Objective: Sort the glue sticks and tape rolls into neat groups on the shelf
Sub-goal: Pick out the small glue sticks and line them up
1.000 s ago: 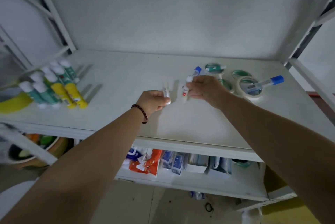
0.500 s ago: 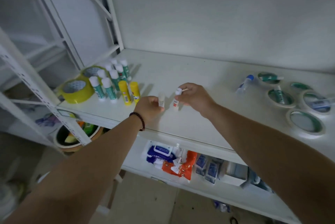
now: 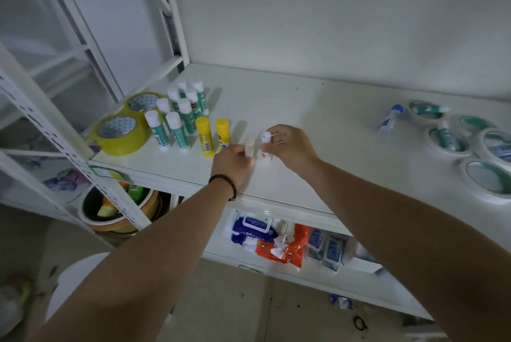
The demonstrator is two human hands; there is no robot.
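Near the white shelf's point(image 3: 304, 109) front edge, left hand point(image 3: 233, 163) pinches a clear glue stick point(image 3: 249, 145); right hand point(image 3: 290, 145) pinches a white one point(image 3: 266, 148), both upright beside two yellow sticks point(image 3: 213, 135). Bare shelf separates them from the tape rolls point(image 3: 470, 148) far right.

1. Both bare forearms reach forward from the lower corners and converge toward the middle.
2. The left hand point(image 3: 233, 163), a dark beaded bracelet point(image 3: 224, 184) round its wrist, is curled knuckles up, fingers closed.
3. The right hand point(image 3: 290, 146) sits just beside it, palm down, thumb and fingers pinched together at its left side.
4. The two hands are close but not touching.
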